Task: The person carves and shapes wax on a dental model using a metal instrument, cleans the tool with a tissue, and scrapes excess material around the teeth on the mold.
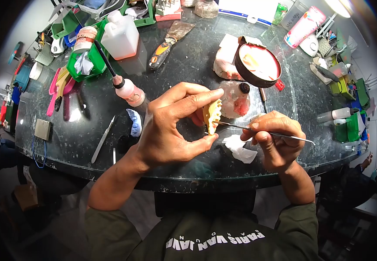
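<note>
Near the front of the dark table, my left hand (164, 124) grips a yellowish dental cast (212, 116) with a row of teeth along its right side. Thumb and fingers pinch it at the bottom and top ends. My right hand (279, 141) holds a slim metal dental carver (299, 138) like a pen, its left tip right at the teeth and its hooked end pointing right. Just behind the cast stands a clear squat bottle (232, 99) with a black cap and some pink inside. Under the carver lies a crumpled white tissue (240, 148).
A round tin (258, 65) with a pink, shiny inside leans by a pale block (225, 58). Left of my hands are a scalpel (103, 139), a blue moulded piece (134, 122) and a pink-filled bottle (132, 92). Further back lie a scraper (164, 48) and a white jug (121, 37).
</note>
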`<state>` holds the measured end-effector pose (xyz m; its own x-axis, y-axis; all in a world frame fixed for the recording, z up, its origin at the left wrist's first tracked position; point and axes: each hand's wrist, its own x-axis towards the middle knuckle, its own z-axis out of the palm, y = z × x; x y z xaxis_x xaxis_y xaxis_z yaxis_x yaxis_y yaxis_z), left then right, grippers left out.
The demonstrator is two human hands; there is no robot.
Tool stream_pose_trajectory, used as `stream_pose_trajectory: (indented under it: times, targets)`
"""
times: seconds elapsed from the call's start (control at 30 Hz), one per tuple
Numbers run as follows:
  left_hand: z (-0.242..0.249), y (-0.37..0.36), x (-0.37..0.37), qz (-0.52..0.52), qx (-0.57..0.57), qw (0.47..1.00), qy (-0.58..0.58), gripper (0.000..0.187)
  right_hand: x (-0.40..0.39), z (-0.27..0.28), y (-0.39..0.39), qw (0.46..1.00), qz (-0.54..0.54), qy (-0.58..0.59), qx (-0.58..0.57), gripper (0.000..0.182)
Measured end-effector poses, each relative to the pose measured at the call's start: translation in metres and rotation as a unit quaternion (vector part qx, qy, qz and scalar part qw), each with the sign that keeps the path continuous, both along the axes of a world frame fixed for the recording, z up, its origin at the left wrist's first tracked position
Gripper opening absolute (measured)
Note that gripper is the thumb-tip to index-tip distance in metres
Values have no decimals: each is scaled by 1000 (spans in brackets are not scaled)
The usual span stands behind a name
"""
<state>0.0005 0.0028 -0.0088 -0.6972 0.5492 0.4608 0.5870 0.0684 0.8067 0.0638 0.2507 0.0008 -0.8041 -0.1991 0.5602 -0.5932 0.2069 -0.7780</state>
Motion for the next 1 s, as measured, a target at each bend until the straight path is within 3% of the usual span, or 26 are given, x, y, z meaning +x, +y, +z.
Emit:
stream_pose_trajectory:
  times: [1.0]
  targets:
    - [0, 0, 0, 8, 3, 1000, 12, 69, -4, 0, 5, 999, 41, 15, 7, 8]
